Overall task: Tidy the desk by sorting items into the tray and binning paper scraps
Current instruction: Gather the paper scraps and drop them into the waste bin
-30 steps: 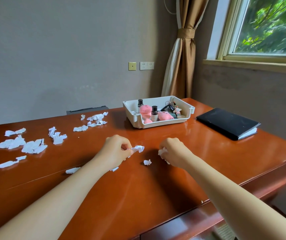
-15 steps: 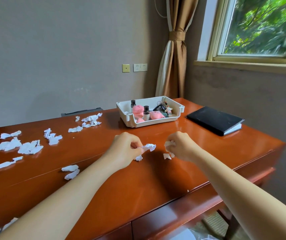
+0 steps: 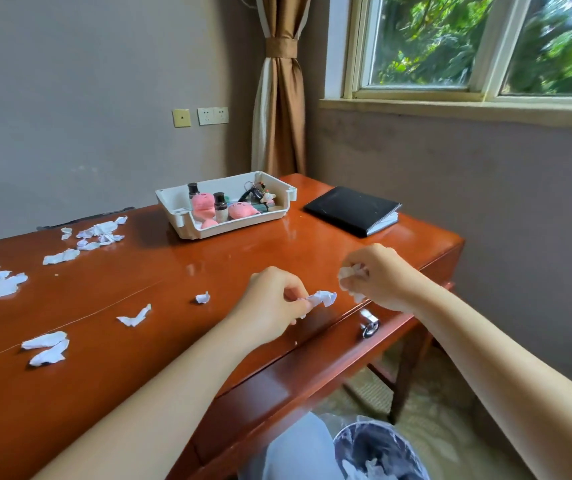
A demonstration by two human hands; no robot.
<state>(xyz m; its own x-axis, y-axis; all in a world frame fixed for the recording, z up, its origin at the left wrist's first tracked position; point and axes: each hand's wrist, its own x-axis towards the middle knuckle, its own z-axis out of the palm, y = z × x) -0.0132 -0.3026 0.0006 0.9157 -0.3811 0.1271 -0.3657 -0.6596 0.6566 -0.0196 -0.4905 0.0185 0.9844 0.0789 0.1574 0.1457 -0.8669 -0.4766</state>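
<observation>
My left hand point(image 3: 272, 299) pinches a crumpled white paper scrap point(image 3: 322, 298) near the desk's front edge. My right hand point(image 3: 378, 277) grips more crumpled scraps point(image 3: 348, 273), held just past the desk's front edge. Several white paper scraps lie on the desk: a small one point(image 3: 203, 297), a folded one point(image 3: 134, 317), a pair point(image 3: 47, 348) and heaps at the left point(image 3: 2, 281) and back point(image 3: 99, 232). The white tray point(image 3: 187, 223) at the back holds pink plush toys, small bottles and keys. A bin point(image 3: 379, 452) lined with clear plastic stands on the floor below, with scraps in it.
A black notebook point(image 3: 352, 209) lies on the wooden desk point(image 3: 104, 393), right of the tray. A metal drawer pull point(image 3: 369, 325) hangs on the desk front under my right hand. Wall, curtain and window stand behind.
Both hands have lifted their scraps off the desk and moved right toward the front edge. The view has turned right and down, bringing the bin into sight.
</observation>
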